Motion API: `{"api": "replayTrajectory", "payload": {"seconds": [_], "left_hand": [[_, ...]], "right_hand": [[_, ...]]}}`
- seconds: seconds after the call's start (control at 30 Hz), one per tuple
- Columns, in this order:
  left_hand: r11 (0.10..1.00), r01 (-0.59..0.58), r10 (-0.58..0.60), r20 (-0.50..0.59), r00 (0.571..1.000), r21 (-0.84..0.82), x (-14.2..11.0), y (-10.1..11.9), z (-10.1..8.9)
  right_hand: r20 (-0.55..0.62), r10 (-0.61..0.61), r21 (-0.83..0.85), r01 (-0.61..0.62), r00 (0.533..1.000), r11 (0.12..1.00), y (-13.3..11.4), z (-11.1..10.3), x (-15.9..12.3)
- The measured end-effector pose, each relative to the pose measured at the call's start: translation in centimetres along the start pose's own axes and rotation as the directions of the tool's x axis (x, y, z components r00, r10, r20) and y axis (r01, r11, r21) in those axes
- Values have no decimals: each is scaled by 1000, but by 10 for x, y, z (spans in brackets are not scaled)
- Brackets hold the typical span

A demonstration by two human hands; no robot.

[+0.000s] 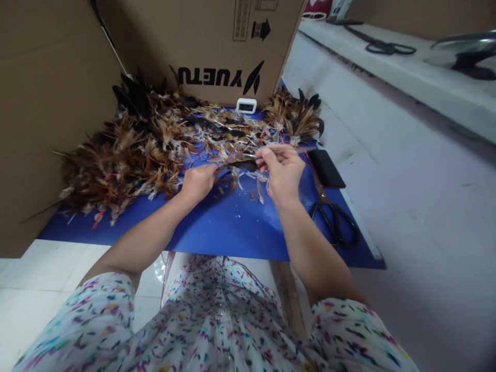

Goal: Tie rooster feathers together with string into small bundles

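Observation:
My left hand [198, 184] is closed in a pinch on one end of a dark feather [243, 165], which stretches across toward the other hand. My right hand [283, 173] has its thumb and fingers pressed together on a thin brownish feather [302, 150] whose tip sticks out to the right. Whether the right fingers also touch the dark feather is hard to make out. Behind both hands lies a loose spread of brown, black and white feathers [217, 129]. A large heap of brown feathers [132, 150] is piled to the left of my left hand.
Black-handled scissors [336, 223] and a black phone [326, 169] lie on the blue tabletop [232, 232] at right. A white digital clock [246, 106] stands before a cardboard box [155, 41]. Bundled feathers [294, 116] sit back right; more scissors [389, 48] rest on a ledge.

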State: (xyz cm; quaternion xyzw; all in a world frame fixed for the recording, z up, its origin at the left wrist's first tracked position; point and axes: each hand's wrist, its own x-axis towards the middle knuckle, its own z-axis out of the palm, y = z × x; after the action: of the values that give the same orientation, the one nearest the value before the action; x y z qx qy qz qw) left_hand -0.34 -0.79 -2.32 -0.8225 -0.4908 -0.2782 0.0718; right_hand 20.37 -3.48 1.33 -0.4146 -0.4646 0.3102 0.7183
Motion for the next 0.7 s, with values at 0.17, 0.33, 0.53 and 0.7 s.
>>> {"api": "replayTrajectory", "payload": {"seconds": [0.17,0.33,0.53,0.7], "left_hand": [[980,-77,69,46,997,183,-2,5,-4],[955,-210,203,54,978,210,-4,9,-7],[930,-262,251,77,965,259,-4,13,-9],[922,-262,247,89,965,284,-4,15,-9]], "right_hand": [[156,77,-20,-75,985,997,0,12,-15],[253,161,-111,-136,954,984,4,18,-26],[300,124,-231,-54,946,971,12,21,-32],[230,74,-364,16,970,931,18,21,-30]]}}
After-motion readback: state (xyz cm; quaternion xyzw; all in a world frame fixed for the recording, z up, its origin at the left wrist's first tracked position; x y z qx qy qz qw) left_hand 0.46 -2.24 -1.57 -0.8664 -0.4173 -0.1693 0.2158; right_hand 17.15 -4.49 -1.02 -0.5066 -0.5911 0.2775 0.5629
